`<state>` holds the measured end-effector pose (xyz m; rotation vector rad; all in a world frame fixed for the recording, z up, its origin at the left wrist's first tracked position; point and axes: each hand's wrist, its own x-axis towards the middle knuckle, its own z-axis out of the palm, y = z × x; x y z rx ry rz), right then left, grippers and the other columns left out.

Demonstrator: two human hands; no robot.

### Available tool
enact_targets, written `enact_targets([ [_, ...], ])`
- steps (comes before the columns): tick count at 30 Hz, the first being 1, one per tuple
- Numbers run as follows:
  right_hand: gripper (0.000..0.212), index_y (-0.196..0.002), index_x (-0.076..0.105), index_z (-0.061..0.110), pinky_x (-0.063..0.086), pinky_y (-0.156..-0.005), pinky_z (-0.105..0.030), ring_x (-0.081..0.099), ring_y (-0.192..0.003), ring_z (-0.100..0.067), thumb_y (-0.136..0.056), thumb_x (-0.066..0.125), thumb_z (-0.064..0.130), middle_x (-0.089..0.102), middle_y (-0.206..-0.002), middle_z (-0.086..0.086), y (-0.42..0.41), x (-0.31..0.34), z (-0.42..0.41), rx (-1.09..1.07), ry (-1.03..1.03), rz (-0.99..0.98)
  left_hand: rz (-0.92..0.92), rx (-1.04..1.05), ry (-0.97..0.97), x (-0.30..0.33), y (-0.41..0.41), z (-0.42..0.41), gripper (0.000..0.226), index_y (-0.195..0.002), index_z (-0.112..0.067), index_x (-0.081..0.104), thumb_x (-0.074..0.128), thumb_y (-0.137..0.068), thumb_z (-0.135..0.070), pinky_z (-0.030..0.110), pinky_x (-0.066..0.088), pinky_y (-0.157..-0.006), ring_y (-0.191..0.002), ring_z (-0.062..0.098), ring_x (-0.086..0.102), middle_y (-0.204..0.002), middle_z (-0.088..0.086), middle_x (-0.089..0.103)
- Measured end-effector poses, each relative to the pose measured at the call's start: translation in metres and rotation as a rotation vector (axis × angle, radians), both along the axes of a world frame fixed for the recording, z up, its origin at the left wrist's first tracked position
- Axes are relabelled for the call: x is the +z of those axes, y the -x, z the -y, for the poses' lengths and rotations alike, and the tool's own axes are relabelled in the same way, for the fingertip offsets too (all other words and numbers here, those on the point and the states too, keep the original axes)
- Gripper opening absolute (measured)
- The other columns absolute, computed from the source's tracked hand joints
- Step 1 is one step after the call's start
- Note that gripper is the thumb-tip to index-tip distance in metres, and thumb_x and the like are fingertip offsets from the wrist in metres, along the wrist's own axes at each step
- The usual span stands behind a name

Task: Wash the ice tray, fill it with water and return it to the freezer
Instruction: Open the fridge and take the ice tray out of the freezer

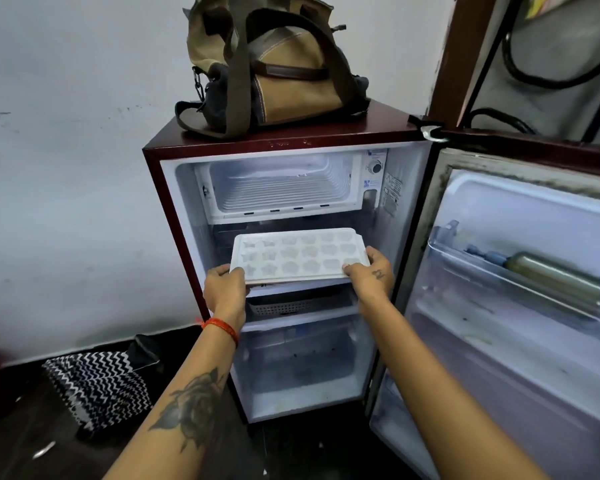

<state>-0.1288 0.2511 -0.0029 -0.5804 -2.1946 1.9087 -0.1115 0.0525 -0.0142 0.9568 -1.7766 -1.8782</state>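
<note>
1. Ice tray (298,254), head view: white, with star and flower moulds in three rows, held level in front of the open fridge (174,216), below the freezer box (281,188) and above the middle shelf. Whether the moulds hold water I cannot tell.
2. My left hand (224,289) grips the tray's near left corner, thumb on the top rim, fingers curled underneath. A red thread band (222,328) sits on that wrist; a rose tattoo shows on the forearm.
3. My right hand (373,271) grips the tray's near right corner the same way, thumb over the rim, fingers out of sight below.
4. Freezer box: its flap is open, the ribbed white floor visible. A round dial (374,167) sits just to its right.
5. Below the tray, a dark perforated basket (291,306) lies on a shelf; a clear drawer (302,355) fills the bottom.
6. Fridge door (520,306) stands wide open to the right; a bottle (558,282) lies on its side in the upper door rack.
7. A tan canvas bag (274,64) with brown straps rests on the fridge top.
8. A black-and-white zigzag cloth (97,386) lies on the dark floor to the left, near the wall.
</note>
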Motion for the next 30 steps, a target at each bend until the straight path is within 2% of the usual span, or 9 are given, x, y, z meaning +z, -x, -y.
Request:
enact_targets([
  [4, 0.024, -0.094, 0.064, 0.012, 0.051, -0.068, -0.031, 0.064, -0.086, -0.028, -0.073, 0.061, 0.002, 0.068, -0.095, -0.009, -0.041, -0.002, 0.002, -0.040, -0.019, -0.007, 0.010, -0.060, -0.037, -0.001, -0.022, 0.006, 0.024, -0.107, -0.008, 0.058, 0.054, -0.084, -0.005, 0.039, 0.058, -0.077, -0.075, 0.020, 0.061, -0.093, 0.004, 0.062],
  [7, 0.021, -0.088, 0.063, 0.013, 0.045, -0.057, -0.025, 0.061, -0.079, -0.025, -0.073, 0.061, -0.002, 0.067, -0.087, -0.007, -0.075, -0.003, 0.002, -0.077, 0.002, -0.003, 0.019, -0.132, -0.018, -0.004, -0.037, 0.009, 0.019, -0.102, -0.013, 0.059, 0.056, -0.083, -0.008, 0.043, 0.057, -0.081, -0.082, 0.022, 0.063, -0.091, 0.002, 0.063],
  [9, 0.024, -0.088, 0.062, 0.018, 0.043, -0.061, -0.024, 0.061, -0.082, -0.024, -0.073, 0.062, -0.002, 0.067, -0.089, -0.005, -0.095, -0.004, 0.001, -0.114, 0.018, 0.003, 0.027, -0.177, 0.003, -0.007, -0.048, 0.008, 0.019, -0.099, -0.014, 0.063, 0.056, -0.082, -0.009, 0.042, 0.057, -0.082, -0.087, 0.024, 0.063, -0.096, 0.004, 0.065],
  [12, 0.028, -0.088, 0.058, 0.023, 0.048, -0.067, -0.026, 0.061, -0.086, -0.024, -0.074, 0.064, -0.001, 0.066, -0.094, -0.004, -0.125, -0.007, -0.004, -0.175, 0.021, 0.030, 0.017, -0.271, 0.045, -0.009, -0.067, 0.000, 0.019, -0.071, -0.019, 0.061, 0.052, -0.082, -0.005, 0.032, 0.047, -0.071, -0.076, 0.023, 0.054, -0.076, 0.000, 0.059],
  [14, 0.030, -0.089, 0.058, 0.024, 0.054, -0.077, -0.033, 0.062, -0.090, -0.026, -0.072, 0.065, 0.000, 0.066, -0.096, -0.004, -0.141, -0.009, -0.010, -0.210, 0.013, 0.041, 0.013, -0.308, 0.053, -0.009, -0.078, -0.007, 0.025, -0.064, -0.020, 0.056, 0.051, -0.083, -0.004, 0.028, 0.041, -0.064, -0.068, 0.020, 0.049, -0.070, -0.002, 0.056],
  [17, 0.038, -0.102, 0.063, 0.021, 0.053, -0.083, -0.036, 0.062, -0.093, -0.024, -0.071, 0.067, 0.000, 0.066, -0.099, -0.003, -0.167, -0.011, -0.022, -0.284, 0.034, 0.053, 0.018, -0.374, 0.054, -0.014, -0.089, -0.020, 0.013, -0.089, -0.004, 0.066, 0.054, -0.084, -0.007, 0.027, 0.046, -0.060, -0.074, 0.018, 0.058, -0.089, 0.003, 0.067],
  [20, 0.042, -0.105, 0.061, 0.021, 0.052, -0.084, -0.035, 0.061, -0.094, -0.024, -0.070, 0.067, -0.002, 0.065, -0.101, -0.001, -0.190, -0.015, -0.036, -0.340, 0.055, 0.070, 0.042, -0.434, 0.026, -0.018, -0.100, -0.037, 0.027, -0.107, -0.005, 0.065, 0.058, -0.082, -0.012, 0.041, 0.056, -0.079, -0.091, 0.024, 0.064, -0.106, 0.007, 0.068],
  [22, 0.040, -0.099, 0.058, 0.023, 0.052, -0.087, -0.038, 0.061, -0.095, -0.024, -0.070, 0.068, -0.003, 0.064, -0.099, -0.001, -0.207, -0.016, -0.046, -0.370, 0.050, 0.074, 0.059, -0.463, 0.031, -0.020, -0.110, -0.050, 0.028, -0.109, -0.009, 0.064, 0.058, -0.082, -0.014, 0.042, 0.055, -0.082, -0.092, 0.025, 0.063, -0.104, 0.005, 0.067],
  [30, 0.053, -0.120, 0.058, 0.016, 0.049, -0.086, -0.033, 0.059, -0.097, -0.022, -0.071, 0.070, -0.002, 0.062, -0.103, -0.001, -0.278, -0.024, -0.094, -0.513, 0.089, 0.078, 0.039, -0.586, 0.013, -0.019, -0.156, -0.111, 0.023, -0.106, -0.012, 0.063, 0.058, -0.083, -0.013, 0.045, 0.054, -0.088, -0.097, 0.026, 0.062, -0.102, 0.005, 0.064],
])
